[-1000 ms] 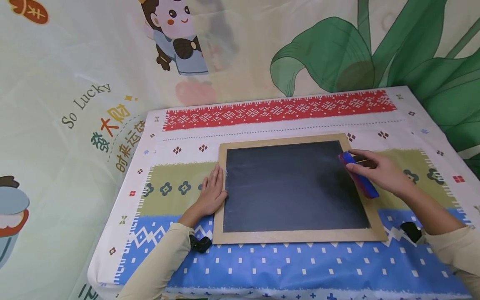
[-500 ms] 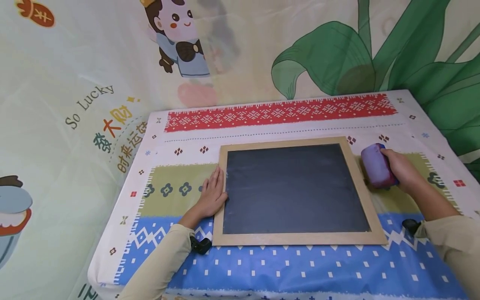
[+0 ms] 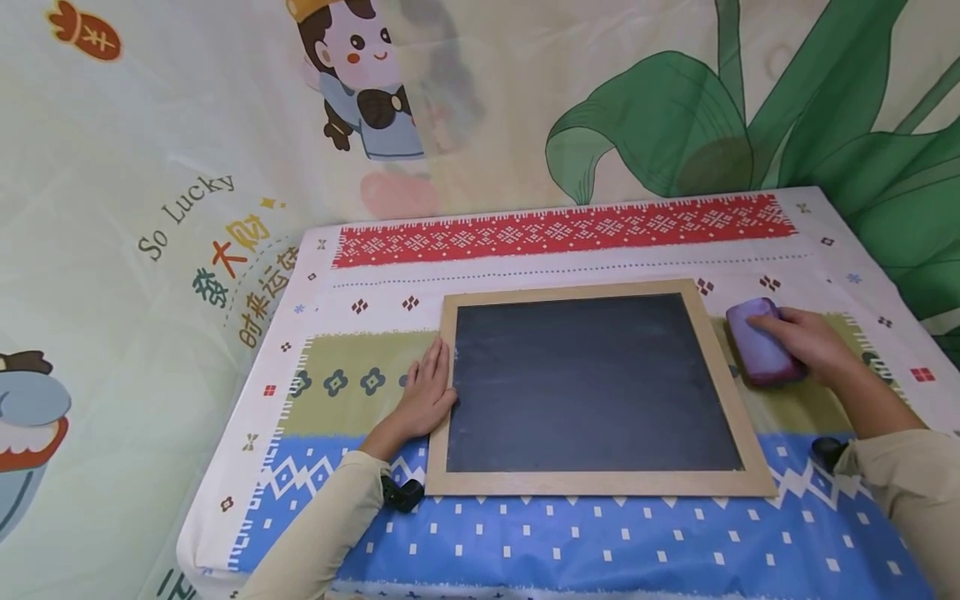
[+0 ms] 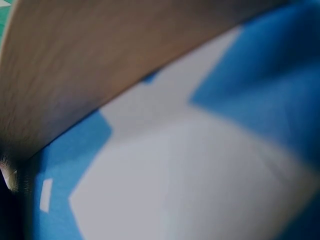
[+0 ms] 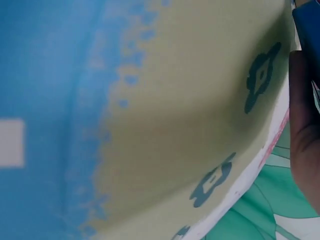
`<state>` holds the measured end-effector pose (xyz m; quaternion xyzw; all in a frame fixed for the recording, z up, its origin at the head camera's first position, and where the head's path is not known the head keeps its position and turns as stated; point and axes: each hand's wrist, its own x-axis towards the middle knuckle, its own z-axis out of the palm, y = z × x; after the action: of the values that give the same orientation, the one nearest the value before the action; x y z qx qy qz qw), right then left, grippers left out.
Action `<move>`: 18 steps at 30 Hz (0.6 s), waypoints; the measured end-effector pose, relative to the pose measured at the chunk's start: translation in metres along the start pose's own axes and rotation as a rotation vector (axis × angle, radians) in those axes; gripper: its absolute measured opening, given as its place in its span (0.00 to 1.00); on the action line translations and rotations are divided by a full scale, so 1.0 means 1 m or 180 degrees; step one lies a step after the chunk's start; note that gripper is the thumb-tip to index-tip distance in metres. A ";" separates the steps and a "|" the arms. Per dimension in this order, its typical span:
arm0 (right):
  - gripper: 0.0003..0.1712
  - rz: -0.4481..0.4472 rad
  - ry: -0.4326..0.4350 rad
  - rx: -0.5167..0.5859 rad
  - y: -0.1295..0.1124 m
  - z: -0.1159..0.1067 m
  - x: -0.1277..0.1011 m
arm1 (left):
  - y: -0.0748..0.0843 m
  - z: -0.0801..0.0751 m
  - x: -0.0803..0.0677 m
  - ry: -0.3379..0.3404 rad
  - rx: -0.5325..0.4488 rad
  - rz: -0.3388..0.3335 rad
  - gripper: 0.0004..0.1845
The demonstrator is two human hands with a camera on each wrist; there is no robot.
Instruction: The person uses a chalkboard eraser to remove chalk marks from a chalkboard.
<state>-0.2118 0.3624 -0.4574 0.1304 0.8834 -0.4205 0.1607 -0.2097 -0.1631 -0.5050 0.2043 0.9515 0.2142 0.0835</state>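
In the head view a small blackboard [image 3: 592, 392] with a pale wooden frame lies on the table, its dark surface bearing faint smudges. My left hand [image 3: 424, 392] rests flat along the frame's left side, fingers extended. To the right of the board, my right hand [image 3: 806, 342] grips a chalkboard eraser [image 3: 761, 346] between thumb and fingers. The eraser's purple face is turned up toward the head camera. At the right wrist view's edge, part of the right hand [image 5: 305, 150] and the eraser's blue back [image 5: 309, 35] show. Most of the right fingers are hidden behind the eraser.
A patterned tablecloth [image 3: 570, 550] in red, white, green and blue covers the table. Behind and to the left hangs a printed fabric backdrop [image 3: 495, 108]. In the left wrist view, the board's wooden frame edge [image 4: 100, 60] runs close above the cloth.
My right hand has carried the eraser off the blackboard's right edge to the right and turned it, bringing its purple face into sight. The left hand stays on the frame.
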 end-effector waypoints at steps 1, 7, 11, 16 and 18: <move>0.47 -0.0022 0.0035 -0.0089 0.000 0.000 0.000 | 0.000 0.000 0.000 0.0001 0.0001 0.0003 0.37; 0.45 -0.0141 0.0087 -0.0605 0.000 0.002 0.000 | -0.001 0.000 -0.001 0.0009 -0.0001 0.0001 0.37; 0.47 -0.0144 0.0084 -0.0758 -0.001 0.003 0.000 | -0.001 0.000 -0.002 0.0022 -0.0024 0.0004 0.37; 0.46 -0.0211 0.0126 -0.0842 -0.002 0.001 -0.001 | -0.001 0.000 -0.002 0.0008 -0.0011 -0.0002 0.37; 0.47 -0.0186 0.0132 -0.0832 0.000 0.000 -0.002 | -0.001 -0.001 -0.001 0.0010 -0.0018 0.0012 0.37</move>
<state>-0.2098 0.3619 -0.4561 0.0912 0.9372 -0.3036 0.1456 -0.2094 -0.1648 -0.5049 0.2056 0.9506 0.2174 0.0822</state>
